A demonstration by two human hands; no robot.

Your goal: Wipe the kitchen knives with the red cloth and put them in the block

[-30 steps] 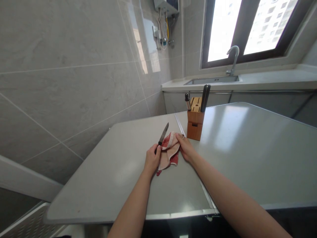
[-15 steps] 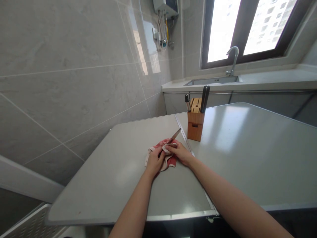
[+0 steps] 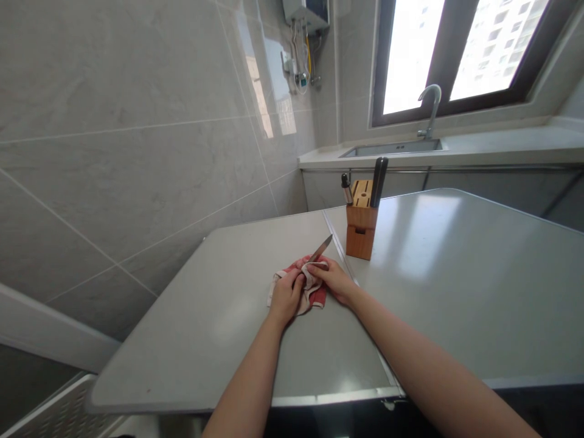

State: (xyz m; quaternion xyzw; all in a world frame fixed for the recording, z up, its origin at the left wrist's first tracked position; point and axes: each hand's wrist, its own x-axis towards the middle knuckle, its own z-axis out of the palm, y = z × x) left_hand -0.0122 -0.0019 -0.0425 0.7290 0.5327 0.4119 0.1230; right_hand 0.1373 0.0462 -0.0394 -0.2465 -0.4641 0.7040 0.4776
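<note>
My left hand (image 3: 285, 296) grips the handle of a small knife (image 3: 320, 249) whose blade points up and to the right. A red and cream cloth (image 3: 313, 289) is wrapped around the lower blade, and my right hand (image 3: 335, 279) pinches the cloth against the blade. Both hands rest low over the grey table (image 3: 219, 316), close together. The knife handle is hidden inside my left fist and the cloth.
A wooden knife block (image 3: 360, 220) with two dark handles stands just behind my right hand. A seam (image 3: 335, 237) runs between two table halves. Beyond are a counter with a sink (image 3: 392, 148) and tap, a window, and a tiled wall on the left.
The knife has swung from lying left of the cloth to resting inside it, blade now pointing right. My right hand folded the cloth over the blade; since half a second ago almost nothing moved.
</note>
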